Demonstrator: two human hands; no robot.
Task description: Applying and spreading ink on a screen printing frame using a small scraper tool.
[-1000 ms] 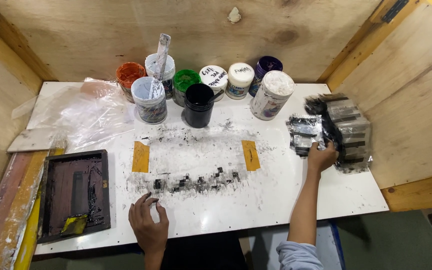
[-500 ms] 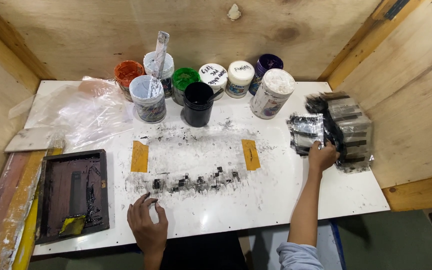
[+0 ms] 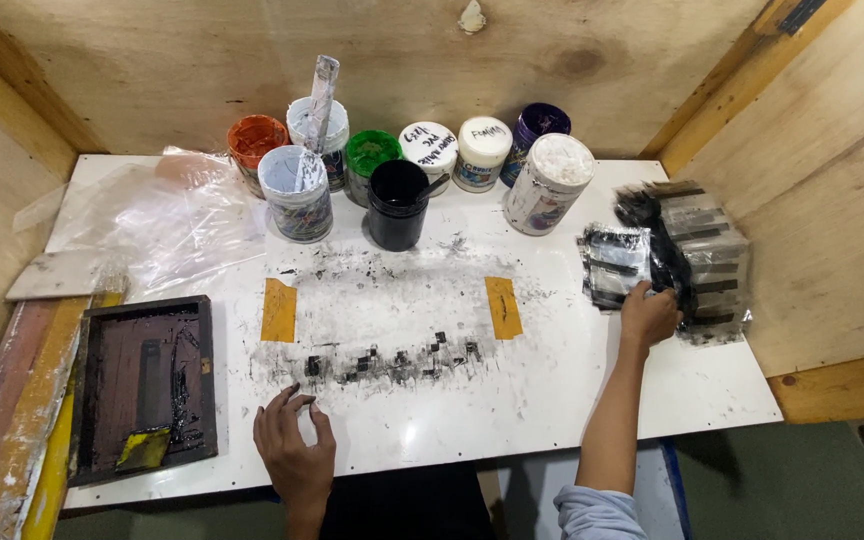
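Head view: right hand (image 3: 649, 314) rests on a stack of thin black-and-silver plastic packets (image 3: 674, 255), fingers curled on its near edge, pinching what looks like the top one. Packets look light, floppy and slick; best taken at an edge or corner. Left hand (image 3: 295, 445) is open and empty, fingertips touching the white surface (image 3: 572, 400) just below an ink-smeared patch (image 3: 382, 345). Paint jars (image 3: 397, 180) stand beyond both hands, dark framed screen (image 3: 142, 385) left of the left hand. Plywood walls enclose the booth.
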